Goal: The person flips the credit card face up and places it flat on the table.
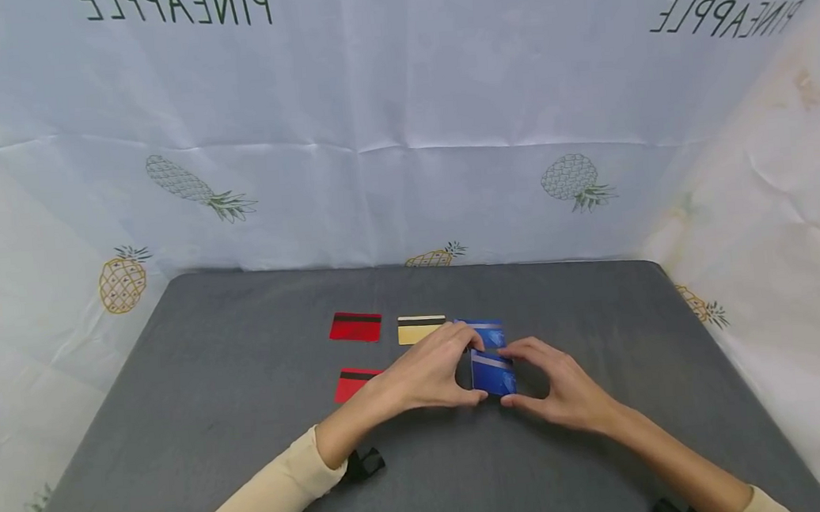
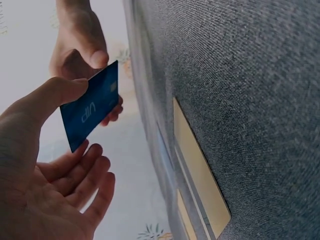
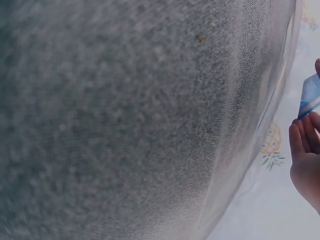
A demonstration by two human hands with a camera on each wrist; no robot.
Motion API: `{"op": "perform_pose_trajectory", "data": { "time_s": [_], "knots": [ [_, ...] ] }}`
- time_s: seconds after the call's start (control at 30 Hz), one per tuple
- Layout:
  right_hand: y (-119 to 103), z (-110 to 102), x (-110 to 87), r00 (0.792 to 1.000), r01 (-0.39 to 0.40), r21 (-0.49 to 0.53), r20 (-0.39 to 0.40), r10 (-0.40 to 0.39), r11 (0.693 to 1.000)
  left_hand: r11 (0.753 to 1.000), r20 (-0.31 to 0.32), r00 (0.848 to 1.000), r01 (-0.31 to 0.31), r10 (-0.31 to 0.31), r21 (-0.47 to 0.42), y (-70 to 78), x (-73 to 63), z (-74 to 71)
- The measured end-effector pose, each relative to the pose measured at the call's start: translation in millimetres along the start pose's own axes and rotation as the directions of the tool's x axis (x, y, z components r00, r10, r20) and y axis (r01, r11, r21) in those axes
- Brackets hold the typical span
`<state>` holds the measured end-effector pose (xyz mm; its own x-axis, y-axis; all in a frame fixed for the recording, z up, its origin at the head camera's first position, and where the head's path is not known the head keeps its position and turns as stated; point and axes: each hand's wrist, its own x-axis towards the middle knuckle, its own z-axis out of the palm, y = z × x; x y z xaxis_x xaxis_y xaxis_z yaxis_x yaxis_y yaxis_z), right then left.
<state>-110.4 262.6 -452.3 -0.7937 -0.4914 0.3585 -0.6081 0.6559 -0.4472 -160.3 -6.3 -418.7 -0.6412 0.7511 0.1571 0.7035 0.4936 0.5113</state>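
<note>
blue card (image 1: pixel 493 373) held up, right of the yellow card (image 1: pixel 415 333) and on its near side — long axis spans hand to hand. left hand (image 1: pixel 435 369), right hand (image 1: pixel 562 384) each pinch an end, neither nearer.

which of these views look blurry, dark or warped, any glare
Head view: bright and fairly clear, the backdrop cooler-toned in the middle than at the right side; left wrist view: dimmer, the blue card shaded against a washed-out background; right wrist view: the grey tabletop soft at left, its edge curved, possibly lens distortion; no strong glare stands out.
</note>
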Motion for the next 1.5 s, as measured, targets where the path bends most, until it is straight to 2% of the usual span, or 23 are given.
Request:
{"op": "perform_pose_trajectory", "data": {
  "time_s": [0.1,0.33,0.5,0.7,0.8,0.93,1.07,1.5],
  "knots": [
    [-0.9,0.0,1.1,1.0,0.008,0.002,-0.008,-0.008,1.0,1.0,-0.012,1.0,-0.005,0.004,-0.016,-0.5,0.2,-0.5],
    [-2.4,-0.2,2.0,0.999,0.018,0.008,-0.028,-0.017,1.0,0.993,-0.018,1.0,0.003,-0.005,-0.115,-1.1,0.3,-1.3],
    [-2.7,0.6,3.1,0.999,0.034,0.013,-0.027,-0.034,0.999,0.994,-0.013,1.0,0.003,-0.005,-0.113,-2.2,0.6,-1.2],
    [-5.2,0.1,3.3,1.0,0.011,0.018,-0.026,-0.01,1.0,0.993,-0.029,1.0,-0.016,0.012,-0.12,-0.8,0.7,-2.0],
    [-6.3,0.1,3.1,1.0,0.002,0.028,-0.03,-0.001,1.0,0.985,-0.03,0.999,-0.027,0.022,-0.171,-0.9,1.3,-1.5],
    [-6.1,1.3,2.9,0.999,0.019,0.048,-0.046,-0.016,0.999,0.963,-0.035,0.999,-0.048,0.04,-0.267,-2.5,2.4,-0.3],
    [-7.1,1.1,3.3,0.997,0.042,0.056,-0.063,-0.039,0.998,0.946,-0.048,0.998,-0.06,0.047,-0.32,-2.6,2.8,-0.6],
    [-7.4,1.4,2.2,0.997,0.043,0.06,-0.064,-0.039,0.997,0.942,-0.043,0.999,-0.045,0.032,-0.332,-1.2,2.8,-2.3]
  ]
}}
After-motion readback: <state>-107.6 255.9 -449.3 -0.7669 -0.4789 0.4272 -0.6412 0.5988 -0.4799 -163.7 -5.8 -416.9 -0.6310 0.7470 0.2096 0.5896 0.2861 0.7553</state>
